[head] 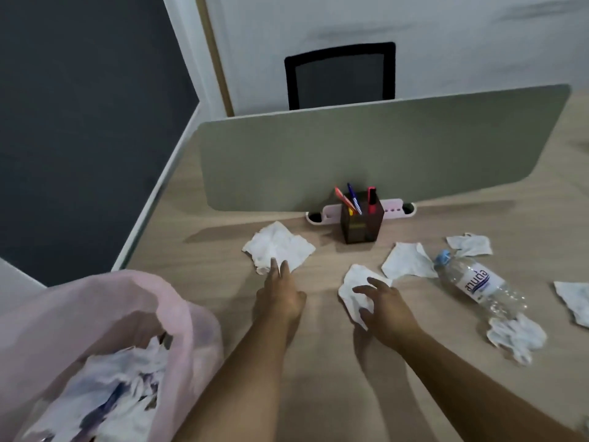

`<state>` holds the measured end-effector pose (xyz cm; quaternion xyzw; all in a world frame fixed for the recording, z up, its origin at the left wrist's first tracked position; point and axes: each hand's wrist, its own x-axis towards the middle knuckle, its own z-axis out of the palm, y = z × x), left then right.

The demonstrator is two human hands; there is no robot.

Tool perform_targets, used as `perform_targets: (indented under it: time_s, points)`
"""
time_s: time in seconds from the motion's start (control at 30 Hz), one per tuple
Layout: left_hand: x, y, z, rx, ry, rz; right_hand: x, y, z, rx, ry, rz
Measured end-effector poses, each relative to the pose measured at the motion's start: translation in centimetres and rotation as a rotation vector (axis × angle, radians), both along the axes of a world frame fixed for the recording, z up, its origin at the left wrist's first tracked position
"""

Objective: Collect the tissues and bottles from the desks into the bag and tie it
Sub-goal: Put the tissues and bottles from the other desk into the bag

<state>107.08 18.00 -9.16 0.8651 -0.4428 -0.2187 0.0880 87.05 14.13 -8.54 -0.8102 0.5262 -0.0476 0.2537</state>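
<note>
An open pink bag [191,317] sits at the lower left with crumpled tissues inside. My left hand [280,291] reaches forward with straight fingers, its fingertips touching the near edge of a flat white tissue [277,244]. My right hand [385,311] has curled fingers closing round a crumpled tissue [353,288]. A third tissue [408,261] lies just beyond it. A clear plastic bottle [478,282] with a blue cap lies on its side to the right. More tissues lie at the far right [470,245], [573,301] and below the bottle [516,336].
A dark pen holder [361,226] with several pens stands against a grey desk divider [382,148]. A cable tray [398,212] sits behind it. A black chair back [341,78] shows beyond the divider. The wooden desk's left edge [143,224] runs diagonally beside the bag.
</note>
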Motion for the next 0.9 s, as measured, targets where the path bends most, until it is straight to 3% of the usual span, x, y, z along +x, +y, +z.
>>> perform_targets:
  time_s: [0.13,0.27,0.33,0.43,0.57,0.7,0.9]
  points:
    - [0.5,0.1,-2.2,-0.072,-0.069,0.007,0.4,-0.1,-2.0,-0.041,0.102,0.016]
    - [0.4,1.2,-3.2,-0.03,-0.062,-0.019,0.5,0.4,-3.0,-0.05,0.055,-0.033]
    - [0.1,2.2,-3.5,0.022,-0.154,-0.049,0.6,0.9,-3.4,-0.069,0.029,-0.048]
    - [-0.7,3.0,-3.5,-0.118,-0.263,-0.009,0.5,1.4,-3.8,-0.084,-0.03,-0.063]
    - [-1.6,3.3,-1.8,-0.124,0.036,0.17,0.2,1.7,-3.5,-0.033,-0.162,-0.119]
    - [-3.7,3.5,4.8,-0.255,0.12,0.077,1.1,1.0,0.2,-0.158,-0.368,-0.229]
    - [-3.8,7.8,20.2,-0.667,-0.152,0.021,5.4,3.0,12.2,-0.371,-0.708,-0.249]
